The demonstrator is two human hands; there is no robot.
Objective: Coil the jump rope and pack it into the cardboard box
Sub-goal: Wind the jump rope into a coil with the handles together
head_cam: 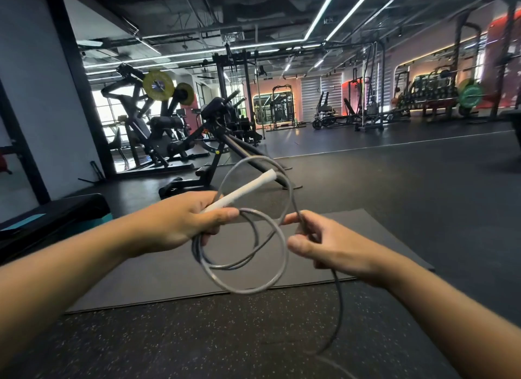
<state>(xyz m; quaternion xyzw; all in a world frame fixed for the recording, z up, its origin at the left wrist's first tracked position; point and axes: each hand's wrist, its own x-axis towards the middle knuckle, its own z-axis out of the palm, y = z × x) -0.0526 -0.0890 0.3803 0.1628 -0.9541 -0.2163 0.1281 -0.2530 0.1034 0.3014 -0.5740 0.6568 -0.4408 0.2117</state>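
The jump rope (282, 268) is a thin grey cord with a white handle (239, 194). My left hand (180, 223) grips the white handle together with several hanging loops of cord in front of me. My right hand (324, 243) pinches the cord between thumb and fingers just right of the loops. From the right hand a loose length of cord drops down toward the floor at lower right. No cardboard box shows in this view.
A dark exercise mat (169, 274) lies on the speckled rubber floor below my hands. A black bench (50, 220) stands at the left. A black weight machine (220, 142) stands just beyond the mat, with more gym racks far behind.
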